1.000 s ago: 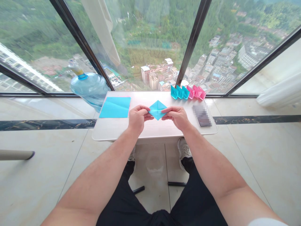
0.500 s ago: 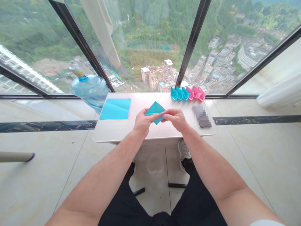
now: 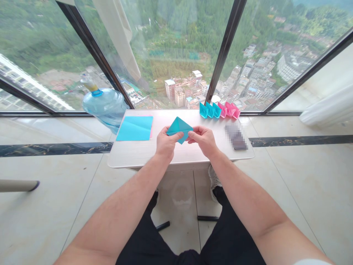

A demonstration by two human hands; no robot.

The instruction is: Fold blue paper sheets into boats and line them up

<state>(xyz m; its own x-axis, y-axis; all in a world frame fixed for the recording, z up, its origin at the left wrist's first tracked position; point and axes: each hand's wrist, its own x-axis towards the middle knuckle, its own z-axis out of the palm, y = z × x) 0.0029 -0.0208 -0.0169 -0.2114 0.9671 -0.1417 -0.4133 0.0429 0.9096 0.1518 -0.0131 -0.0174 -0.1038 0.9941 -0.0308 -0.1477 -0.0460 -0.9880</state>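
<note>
A folded blue sheet of origami paper (image 3: 178,126) is held up over the middle of the small white table (image 3: 140,154). Its upper part is a triangle with a crease down it, and a smaller point hangs below. My left hand (image 3: 166,142) grips its left side, thumb across the lower front. My right hand (image 3: 202,139) pinches the right corner between thumb and fingers; some fingertips are hidden behind the paper.
Flat blue paper (image 3: 134,128) lies at the table's left over a pink sheet (image 3: 151,131). Folded blue paper shapes (image 3: 210,110) and pink ones (image 3: 228,110) line the back right edge. A blurred phone (image 3: 237,139) lies at right. A water jug (image 3: 104,106) stands beyond the left corner.
The folded paper has shifted slightly left and tilted. My right hand has drawn back from across its middle to the right corner, and the fold there shows more fully.
</note>
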